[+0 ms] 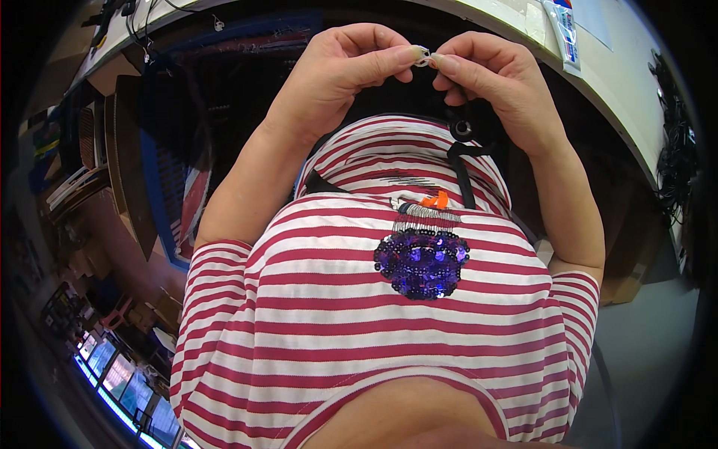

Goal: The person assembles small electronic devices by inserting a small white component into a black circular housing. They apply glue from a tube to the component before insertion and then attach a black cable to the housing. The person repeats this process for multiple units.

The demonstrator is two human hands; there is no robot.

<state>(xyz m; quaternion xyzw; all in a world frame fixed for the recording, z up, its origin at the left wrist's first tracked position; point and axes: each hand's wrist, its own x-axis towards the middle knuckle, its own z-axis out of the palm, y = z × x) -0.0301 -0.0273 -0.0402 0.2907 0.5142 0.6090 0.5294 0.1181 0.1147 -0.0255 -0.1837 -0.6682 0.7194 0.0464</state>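
Note:
High in the picture, my left hand and my right hand meet fingertip to fingertip. Between them is a small whitish, partly see-through piece with a loop-like shape. Its kind is too small to make out. Thumb and forefinger of each hand are pinched on it, so much of it is covered. A speck of orange-red shows beside my right thumb. Below the right hand hangs a black strap with a round fitting, close to my striped shirt; whether the hand touches it I cannot tell.
A pale worktop curves across the top, with a toothpaste-like tube on it. At the right edge lies a bundle of black cables. A blue plastic crate stands to the left, beside cardboard. Thin wires dangle at the upper left.

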